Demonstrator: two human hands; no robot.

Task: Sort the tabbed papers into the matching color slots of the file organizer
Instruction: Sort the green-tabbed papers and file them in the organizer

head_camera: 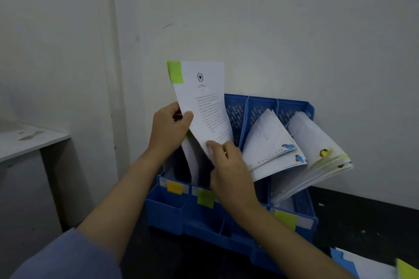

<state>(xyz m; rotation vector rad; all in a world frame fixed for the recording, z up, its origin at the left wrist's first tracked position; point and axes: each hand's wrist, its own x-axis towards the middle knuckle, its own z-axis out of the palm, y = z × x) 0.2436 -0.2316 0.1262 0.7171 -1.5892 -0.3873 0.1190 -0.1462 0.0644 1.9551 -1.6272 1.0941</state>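
A blue file organizer (165, 213) stands against the wall with orange (174, 187), green (205, 198) and yellow (286, 219) slot labels on its front. A bundle of green-tabbed papers (205, 102) stands upright over the green-labelled slot. My left hand (169, 129) grips the bundle's left edge. My right hand (229, 172) pinches its lower edge from the front and hides one slot label. Blue-tabbed papers (269, 142) lean out of the third slot. Yellow-tabbed papers (317, 145) sag from the fourth slot.
Loose papers with blue and yellow-green tabs (371, 265) lie on the dark table (362, 215) at the bottom right. A grey desk (27, 140) stands at the left. The white wall (272, 29) is right behind the organizer.
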